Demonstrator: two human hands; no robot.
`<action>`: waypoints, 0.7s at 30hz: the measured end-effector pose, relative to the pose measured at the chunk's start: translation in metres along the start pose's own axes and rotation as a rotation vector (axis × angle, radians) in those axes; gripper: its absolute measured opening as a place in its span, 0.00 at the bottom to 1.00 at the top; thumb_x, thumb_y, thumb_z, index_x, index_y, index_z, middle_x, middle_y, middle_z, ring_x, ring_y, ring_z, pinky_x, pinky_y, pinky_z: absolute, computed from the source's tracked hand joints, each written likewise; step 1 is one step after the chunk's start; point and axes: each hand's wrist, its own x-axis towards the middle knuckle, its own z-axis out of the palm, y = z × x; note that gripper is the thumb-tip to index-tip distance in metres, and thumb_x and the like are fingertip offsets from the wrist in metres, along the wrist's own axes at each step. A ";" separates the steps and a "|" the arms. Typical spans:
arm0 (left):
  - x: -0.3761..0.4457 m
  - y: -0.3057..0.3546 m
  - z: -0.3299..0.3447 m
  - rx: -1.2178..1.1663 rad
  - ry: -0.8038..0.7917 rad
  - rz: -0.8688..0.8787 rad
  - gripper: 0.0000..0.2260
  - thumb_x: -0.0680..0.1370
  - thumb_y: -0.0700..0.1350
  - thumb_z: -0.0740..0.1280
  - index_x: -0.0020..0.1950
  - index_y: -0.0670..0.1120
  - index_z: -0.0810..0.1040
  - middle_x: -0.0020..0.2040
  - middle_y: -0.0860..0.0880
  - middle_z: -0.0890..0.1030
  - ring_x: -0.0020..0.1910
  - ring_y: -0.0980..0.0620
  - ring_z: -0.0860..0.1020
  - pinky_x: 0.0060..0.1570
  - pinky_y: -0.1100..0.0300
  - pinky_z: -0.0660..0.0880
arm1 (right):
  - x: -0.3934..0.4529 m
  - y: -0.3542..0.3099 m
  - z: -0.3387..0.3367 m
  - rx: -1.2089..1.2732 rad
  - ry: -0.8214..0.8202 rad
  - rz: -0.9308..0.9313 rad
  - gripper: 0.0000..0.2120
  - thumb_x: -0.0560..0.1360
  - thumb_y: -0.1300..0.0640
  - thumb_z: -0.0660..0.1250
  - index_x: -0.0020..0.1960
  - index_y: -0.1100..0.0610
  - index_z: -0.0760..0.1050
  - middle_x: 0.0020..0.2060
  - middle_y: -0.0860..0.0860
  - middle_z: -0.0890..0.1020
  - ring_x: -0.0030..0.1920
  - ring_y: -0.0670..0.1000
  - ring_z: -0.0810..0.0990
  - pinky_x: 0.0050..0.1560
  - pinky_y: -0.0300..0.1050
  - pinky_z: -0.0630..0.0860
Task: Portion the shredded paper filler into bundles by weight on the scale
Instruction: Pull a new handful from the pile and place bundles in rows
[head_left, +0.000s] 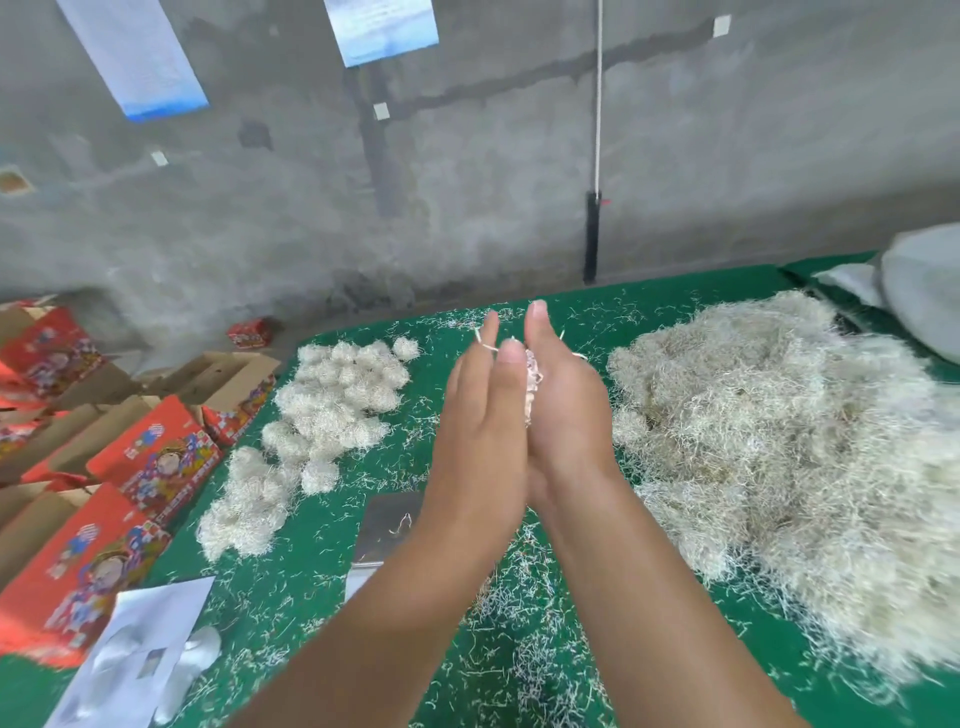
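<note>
My left hand (480, 415) and my right hand (563, 405) are raised above the green table (332, 587), palms pressed together with straight fingers. A small wad of shredded paper (532, 376) is squeezed between the palms and shows in the gap. The metal scale platform (387, 525) lies on the table below my left forearm, with a few strands on it. A big loose heap of shredded paper filler (779, 447) covers the table's right side. Several rounded bundles (322, 421) lie in a cluster at the left.
Red printed cartons (156, 457), some standing open, are lined up beyond the table's left edge. White paper sheets and a white cloth (140, 654) lie at the near left corner. A grey sack (924, 291) sits at the far right. Loose strands litter the cloth. A concrete wall stands behind.
</note>
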 end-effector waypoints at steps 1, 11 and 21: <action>0.002 0.004 0.000 -0.237 0.016 -0.164 0.23 0.83 0.68 0.56 0.76 0.63 0.70 0.69 0.74 0.71 0.69 0.76 0.67 0.69 0.68 0.64 | 0.000 -0.001 0.002 -0.062 0.008 -0.083 0.27 0.79 0.38 0.70 0.41 0.64 0.79 0.35 0.56 0.81 0.35 0.53 0.80 0.39 0.48 0.75; 0.020 -0.006 -0.026 -0.716 0.093 -0.463 0.16 0.83 0.55 0.68 0.40 0.48 0.85 0.42 0.47 0.85 0.41 0.49 0.84 0.41 0.59 0.80 | -0.016 0.036 0.001 -1.016 -0.084 -0.560 0.28 0.85 0.36 0.46 0.73 0.45 0.74 0.70 0.42 0.77 0.73 0.45 0.70 0.77 0.55 0.64; 0.007 -0.073 -0.029 0.500 0.000 0.284 0.23 0.78 0.48 0.51 0.66 0.56 0.79 0.46 0.59 0.81 0.47 0.57 0.77 0.47 0.55 0.75 | -0.020 0.061 -0.032 0.383 -0.249 0.538 0.39 0.80 0.27 0.59 0.74 0.58 0.74 0.67 0.59 0.82 0.67 0.60 0.82 0.68 0.58 0.76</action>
